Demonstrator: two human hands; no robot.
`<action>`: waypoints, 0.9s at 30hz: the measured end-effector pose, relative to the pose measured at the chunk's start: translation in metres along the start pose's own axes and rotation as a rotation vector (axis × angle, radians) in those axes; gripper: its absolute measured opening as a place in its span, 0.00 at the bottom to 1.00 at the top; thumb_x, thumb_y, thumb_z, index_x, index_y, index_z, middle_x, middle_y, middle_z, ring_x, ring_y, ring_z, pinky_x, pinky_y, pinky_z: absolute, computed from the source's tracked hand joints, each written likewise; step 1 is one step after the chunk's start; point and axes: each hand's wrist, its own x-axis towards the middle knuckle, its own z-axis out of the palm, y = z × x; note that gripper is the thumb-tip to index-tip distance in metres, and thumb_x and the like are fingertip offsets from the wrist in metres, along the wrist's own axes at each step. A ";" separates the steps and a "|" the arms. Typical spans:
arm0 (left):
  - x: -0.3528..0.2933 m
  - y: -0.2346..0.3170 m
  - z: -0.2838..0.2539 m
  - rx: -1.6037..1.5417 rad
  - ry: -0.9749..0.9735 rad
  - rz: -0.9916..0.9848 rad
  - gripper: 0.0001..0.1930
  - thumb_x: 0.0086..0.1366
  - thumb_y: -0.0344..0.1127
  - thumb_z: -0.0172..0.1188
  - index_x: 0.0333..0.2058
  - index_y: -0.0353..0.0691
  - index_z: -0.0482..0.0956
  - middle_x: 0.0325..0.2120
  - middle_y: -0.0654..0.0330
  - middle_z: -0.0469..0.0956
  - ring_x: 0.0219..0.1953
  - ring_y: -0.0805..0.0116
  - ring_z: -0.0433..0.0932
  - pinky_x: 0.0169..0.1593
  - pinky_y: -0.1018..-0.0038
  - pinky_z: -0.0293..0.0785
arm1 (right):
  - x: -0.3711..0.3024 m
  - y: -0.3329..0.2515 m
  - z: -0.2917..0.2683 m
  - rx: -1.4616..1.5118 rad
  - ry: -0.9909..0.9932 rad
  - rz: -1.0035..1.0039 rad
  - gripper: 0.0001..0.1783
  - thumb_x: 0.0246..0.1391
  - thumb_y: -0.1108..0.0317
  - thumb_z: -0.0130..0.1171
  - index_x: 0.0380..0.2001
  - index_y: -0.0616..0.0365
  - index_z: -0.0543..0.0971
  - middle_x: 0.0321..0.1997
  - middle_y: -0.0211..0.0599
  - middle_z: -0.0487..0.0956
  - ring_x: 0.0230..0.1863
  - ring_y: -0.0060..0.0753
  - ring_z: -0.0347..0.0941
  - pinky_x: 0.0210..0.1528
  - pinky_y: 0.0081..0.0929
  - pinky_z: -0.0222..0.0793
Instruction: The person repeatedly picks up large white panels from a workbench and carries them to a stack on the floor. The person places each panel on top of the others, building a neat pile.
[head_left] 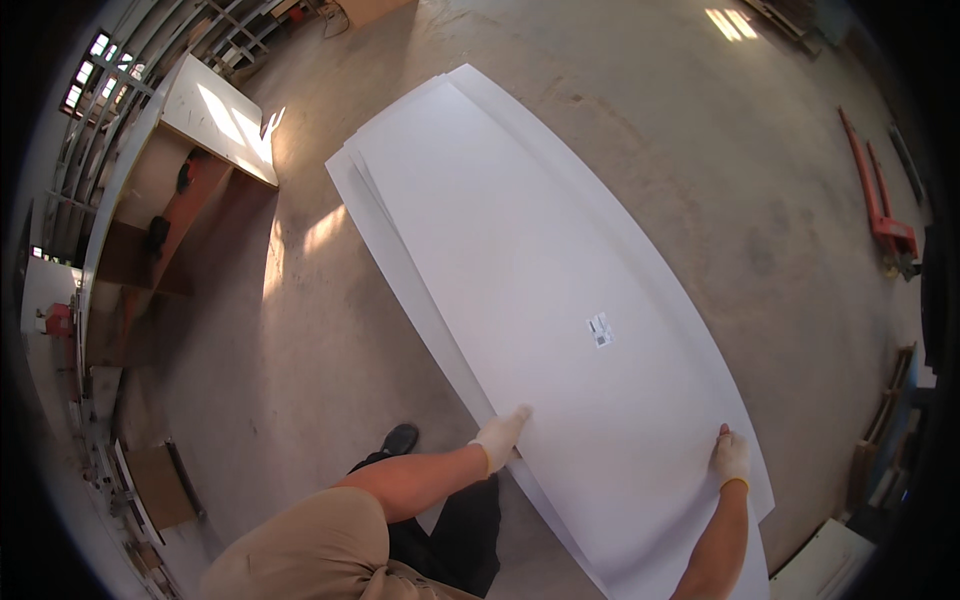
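A long white panel lies on top of a stack of similar white sheets on the concrete floor, running away from me. My left hand, in a light glove, grips the panel's near left edge. My right hand, also gloved, holds the near right edge. A small sticker sits on the top panel's face.
A wooden cabinet with open shelves stands at the left, with metal racking behind it. A red pallet jack is parked at the right. Boards lean at the lower right. My shoe is beside the stack.
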 end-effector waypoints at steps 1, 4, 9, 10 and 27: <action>0.016 -0.006 -0.005 0.228 -0.062 0.057 0.37 0.72 0.65 0.50 0.50 0.29 0.82 0.45 0.46 0.84 0.46 0.52 0.85 0.54 0.59 0.76 | 0.010 -0.001 0.004 -0.040 0.000 -0.055 0.27 0.72 0.55 0.48 0.38 0.71 0.84 0.37 0.67 0.83 0.42 0.71 0.80 0.48 0.55 0.75; 0.042 -0.006 -0.040 0.819 -0.160 0.129 0.37 0.71 0.66 0.51 0.51 0.31 0.83 0.45 0.44 0.85 0.49 0.51 0.84 0.57 0.59 0.76 | 0.022 -0.023 0.037 -0.174 0.072 0.069 0.26 0.66 0.57 0.51 0.56 0.65 0.82 0.50 0.62 0.84 0.54 0.56 0.82 0.58 0.48 0.74; -0.005 0.031 -0.058 1.212 0.030 0.176 0.33 0.71 0.60 0.53 0.52 0.29 0.80 0.39 0.45 0.85 0.44 0.53 0.85 0.52 0.61 0.78 | -0.081 -0.044 0.158 -0.369 -0.299 0.039 0.40 0.66 0.54 0.56 0.75 0.64 0.63 0.80 0.57 0.59 0.82 0.52 0.49 0.82 0.44 0.47; -0.001 0.021 -0.077 1.178 0.030 0.119 0.32 0.71 0.59 0.54 0.51 0.29 0.80 0.37 0.47 0.85 0.42 0.55 0.85 0.50 0.62 0.78 | -0.109 -0.053 0.178 -0.339 -0.402 -0.023 0.40 0.66 0.54 0.56 0.75 0.65 0.63 0.79 0.59 0.60 0.82 0.53 0.49 0.82 0.46 0.47; -0.044 0.030 -0.156 0.674 -0.195 -0.008 0.20 0.73 0.46 0.58 0.49 0.31 0.77 0.35 0.52 0.84 0.34 0.60 0.85 0.42 0.65 0.84 | -0.136 -0.118 0.160 0.137 -0.589 0.264 0.33 0.60 0.53 0.57 0.66 0.55 0.74 0.72 0.53 0.71 0.71 0.55 0.68 0.71 0.49 0.65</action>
